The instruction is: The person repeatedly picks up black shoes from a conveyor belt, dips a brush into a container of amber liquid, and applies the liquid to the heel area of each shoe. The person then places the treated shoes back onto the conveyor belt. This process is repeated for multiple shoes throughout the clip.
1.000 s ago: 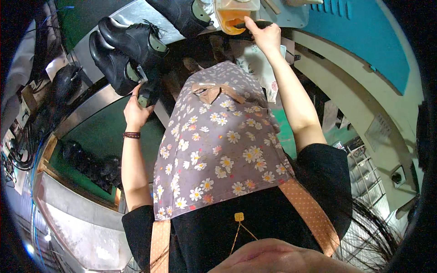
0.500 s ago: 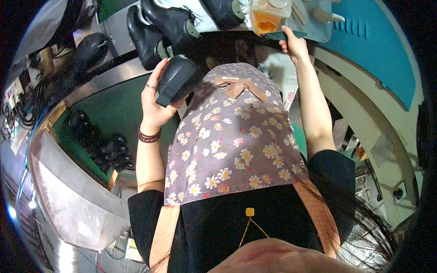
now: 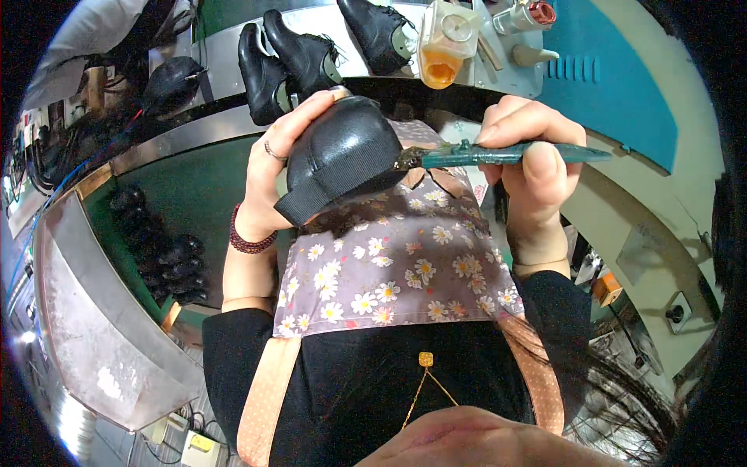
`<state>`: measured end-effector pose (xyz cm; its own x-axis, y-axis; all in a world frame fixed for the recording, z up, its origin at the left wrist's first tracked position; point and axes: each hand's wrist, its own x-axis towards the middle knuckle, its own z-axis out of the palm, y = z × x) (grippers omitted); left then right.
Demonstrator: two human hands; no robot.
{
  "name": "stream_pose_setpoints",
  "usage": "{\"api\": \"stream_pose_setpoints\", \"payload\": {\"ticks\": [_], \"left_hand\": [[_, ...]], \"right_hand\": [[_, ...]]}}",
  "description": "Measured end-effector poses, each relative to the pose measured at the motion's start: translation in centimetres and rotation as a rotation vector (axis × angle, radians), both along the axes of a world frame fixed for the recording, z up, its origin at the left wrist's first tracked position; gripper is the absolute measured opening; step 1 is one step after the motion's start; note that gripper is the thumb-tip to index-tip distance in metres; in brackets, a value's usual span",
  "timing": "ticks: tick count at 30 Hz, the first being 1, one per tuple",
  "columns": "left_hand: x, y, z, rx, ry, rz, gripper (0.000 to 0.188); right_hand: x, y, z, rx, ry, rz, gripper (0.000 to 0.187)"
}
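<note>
My left hand [image 3: 263, 183] is closed around a black leather shoe [image 3: 350, 136], held up over my lap with its rounded end toward me. A ribbed black strap [image 3: 342, 180] runs across that end and hangs past its left side. Between the fingers and thumb of my right hand [image 3: 537, 152] is a green-handled brush [image 3: 467, 154], lying nearly level. Its dark, wet-looking bristles [image 3: 406, 159] touch the right edge of the shoe. Beyond my hands stands a translucent plastic container [image 3: 447, 39] with amber liquid in its open mouth.
Several black lace-up shoes [image 3: 305, 54] stand on the bench ahead. A clear jar with a red lid [image 3: 540, 12] is at the back right, near a blue panel [image 3: 615, 78]. Dark rounded items [image 3: 175, 257] fill part of a green-lined bin on the left.
My right hand has brought the brush from the amber container back toward me, onto the shoe. My left hand has moved the shoe slightly right and tilted it.
</note>
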<state>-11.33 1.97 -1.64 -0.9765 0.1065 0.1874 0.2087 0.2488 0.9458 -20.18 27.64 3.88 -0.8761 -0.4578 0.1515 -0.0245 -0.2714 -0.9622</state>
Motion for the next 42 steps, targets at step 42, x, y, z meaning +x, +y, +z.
{"api": "stream_pose_setpoints", "payload": {"ticks": [42], "left_hand": [[0.5, 1.0, 2.7, 0.081, 0.023, -0.193, 0.079]], "right_hand": [[1.3, -0.3, 4.4, 0.141, 0.126, -0.020, 0.024]]}}
